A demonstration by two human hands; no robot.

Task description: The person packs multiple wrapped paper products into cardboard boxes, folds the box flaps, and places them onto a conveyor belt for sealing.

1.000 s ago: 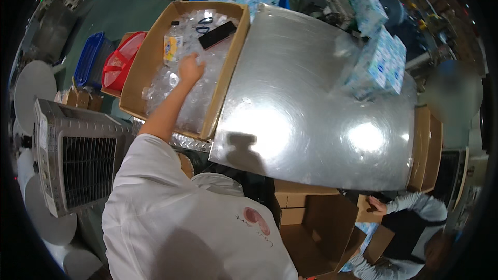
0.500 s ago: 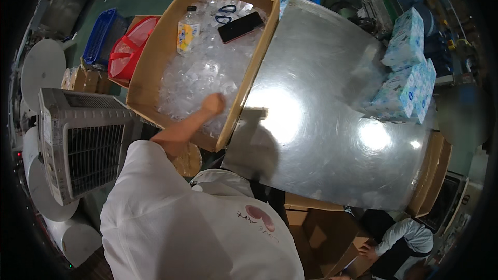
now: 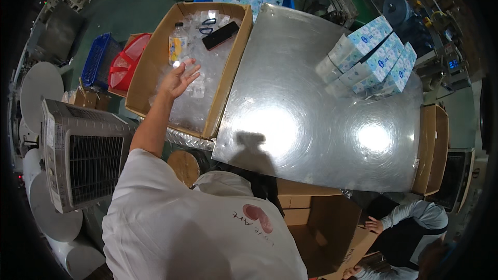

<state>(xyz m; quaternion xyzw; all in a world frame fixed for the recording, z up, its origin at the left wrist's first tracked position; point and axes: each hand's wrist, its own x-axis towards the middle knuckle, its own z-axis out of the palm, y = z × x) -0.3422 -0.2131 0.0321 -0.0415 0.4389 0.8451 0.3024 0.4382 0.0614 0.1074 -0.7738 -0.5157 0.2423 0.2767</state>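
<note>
My left hand (image 3: 181,79) reaches over a shallow cardboard box (image 3: 145,72), its fingers spread and palm turned up. Beneath it lies a heap of small clear plastic pieces (image 3: 189,109). A few bright, see-through bits show by the fingers; whether any rest on the palm I cannot tell. At the box's far end are a bottle with a yellow label (image 3: 178,44), dark-handled scissors (image 3: 207,26) and a black phone (image 3: 221,36). My right hand is out of view.
Right of the box is a metal table (image 3: 290,72) bearing several blue-and-white packs (image 3: 371,62). A grey slatted unit (image 3: 93,161) stands at left, near a red basket (image 3: 124,67) and a blue crate (image 3: 98,59). At lower right, a co-worker's hand (image 3: 373,225) grips an open carton (image 3: 332,238).
My left hand has opened from a closed shape and moved farther over the box. The blue-and-white packs are now side by side, farther in from the table's right edge. The view has shifted.
</note>
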